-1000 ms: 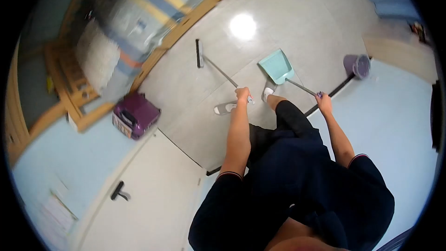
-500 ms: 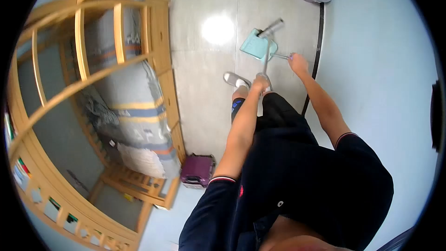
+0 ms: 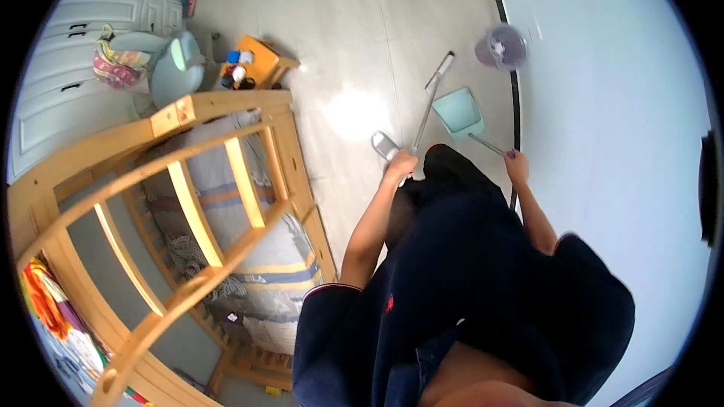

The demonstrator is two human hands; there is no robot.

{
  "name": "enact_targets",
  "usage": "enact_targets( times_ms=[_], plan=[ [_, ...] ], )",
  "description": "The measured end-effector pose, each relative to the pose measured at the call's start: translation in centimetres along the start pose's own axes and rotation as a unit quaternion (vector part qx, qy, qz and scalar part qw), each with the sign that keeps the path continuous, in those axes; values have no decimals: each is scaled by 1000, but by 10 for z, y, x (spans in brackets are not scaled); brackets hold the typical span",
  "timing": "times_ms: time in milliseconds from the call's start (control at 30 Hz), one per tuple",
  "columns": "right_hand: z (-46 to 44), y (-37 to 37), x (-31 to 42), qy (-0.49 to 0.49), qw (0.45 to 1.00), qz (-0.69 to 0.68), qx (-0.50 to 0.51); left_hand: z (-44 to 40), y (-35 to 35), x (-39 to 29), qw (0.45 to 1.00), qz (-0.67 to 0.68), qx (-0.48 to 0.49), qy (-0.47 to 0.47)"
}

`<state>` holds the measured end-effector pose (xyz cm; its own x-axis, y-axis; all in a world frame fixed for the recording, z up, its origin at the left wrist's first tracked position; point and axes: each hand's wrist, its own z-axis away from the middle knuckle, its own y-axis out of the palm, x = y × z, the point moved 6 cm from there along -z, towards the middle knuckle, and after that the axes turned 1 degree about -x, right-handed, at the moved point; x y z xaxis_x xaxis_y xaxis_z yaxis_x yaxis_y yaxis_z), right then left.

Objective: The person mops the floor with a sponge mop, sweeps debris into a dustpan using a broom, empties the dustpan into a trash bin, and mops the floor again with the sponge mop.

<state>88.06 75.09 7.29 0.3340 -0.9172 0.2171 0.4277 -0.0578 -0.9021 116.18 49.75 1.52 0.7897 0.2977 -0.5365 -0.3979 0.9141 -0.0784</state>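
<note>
My left hand (image 3: 402, 166) is closed around the grey handle of a broom (image 3: 427, 114). The broom's narrow head points away from me over the floor, to the left of the dustpan. My right hand (image 3: 516, 168) grips the thin handle of a light green dustpan (image 3: 458, 114), which is at or close to the floor near the wall; exact contact is unclear. The broom and dustpan are apart. A grey slipper (image 3: 385, 145) shows on my foot, just beyond my left hand.
A translucent bin (image 3: 501, 48) with white scraps stands by the wall (image 3: 603, 128). On the left is a wooden bunk bed (image 3: 305, 181) with grey bedding. A small wooden stool (image 3: 260, 62) holding toys stands past it, near a pale blue chair (image 3: 175, 75) and white cabinets (image 3: 64, 120).
The view has moved forward across the floor. The broom head has swung off the dustpan to its left, and the dustpan now lies nearer the wall with its inside uncovered.
</note>
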Motion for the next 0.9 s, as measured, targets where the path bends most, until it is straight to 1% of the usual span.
enact_targets(
  times_ms=[33, 67, 100, 133, 167, 200, 233, 267, 333, 367, 400, 433, 467, 500, 533, 567, 600, 633, 667, 733, 767, 800, 833, 867, 900],
  plan=[
    [-16, -18, 31, -9, 1000, 0, -1, -4, -26, -29, 1000, 15, -2, 3],
    [-25, -35, 64, -11, 999, -31, -22, -1, -55, -60, 1000, 17, -10, -2],
    [-27, -46, 97, -7, 997, -63, -39, 5, -84, -92, 998, 58, -12, 14],
    [-41, -52, 130, -10, 997, -68, -31, -4, -108, -121, 995, 97, -14, 33],
    [-61, -59, 162, -20, 995, -88, -36, -25, -130, -136, 995, 95, -21, 29],
    [-80, -61, 187, -26, 993, -108, -42, -45, -155, -151, 993, 75, -77, 48],
    [-105, -56, 214, -69, 991, -106, -35, -63, -179, -165, 988, 53, -130, 67],
    [-134, -44, 230, -66, 991, -113, -33, -62, -198, -190, 988, 46, -132, 65],
    [-200, -10, 274, -45, 969, -238, 49, -60, -242, -246, 981, 86, -157, 76],
    [-229, -19, 313, -55, 967, -241, 58, -58, -260, -271, 986, 102, -121, 48],
    [-240, -33, 360, 4, 937, -317, 146, -51, -273, -293, 984, 107, -134, 41],
    [-253, -37, 399, 67, 891, -384, 233, -45, -287, -315, 978, 149, -140, 48],
    [-274, -35, 426, 62, 888, -385, 243, -35, -300, -340, 970, 184, -144, 58],
    [-296, -28, 456, 50, 872, -412, 260, -26, -311, -362, 970, 193, -138, 44],
    [-317, -24, 487, 35, 864, -420, 274, -19, -322, -385, 964, 214, -148, 56],
    [-337, -22, 519, 20, 856, -429, 288, -19, -334, -399, 966, 198, -156, 54],
    [-352, -14, 548, 28, 863, -394, 316, -19, -344, -410, 968, 182, -164, 52],
    [-364, -10, 578, 32, 869, -354, 344, -18, -354, -426, 955, 227, -178, 77],
    [-376, -13, 609, 12, 870, -339, 358, -12, -367, -445, 949, 239, -184, 85],
    [-391, -12, 667, 1, 860, -343, 378, -19, -388, -458, 921, 319, -198, 101],
    [-400, -7, 698, -18, 860, -326, 393, -16, -404, -470, 915, 332, -210, 92],
    [-413, 0, 727, 7, 863, -323, 389, -13, -427, -485, 909, 344, -220, 86],
    [-426, 6, 749, 35, 867, -319, 381, -17, -449, -490, 926, 310, -209, 59],
    [-436, 13, 770, 23, 870, -303, 388, -35, -462, -484, 918, 327, -217, 59],
    [-446, 19, 782, 7, 866, -309, 394, -58, -470, -483, 917, 215, -310, 133]
  ],
)
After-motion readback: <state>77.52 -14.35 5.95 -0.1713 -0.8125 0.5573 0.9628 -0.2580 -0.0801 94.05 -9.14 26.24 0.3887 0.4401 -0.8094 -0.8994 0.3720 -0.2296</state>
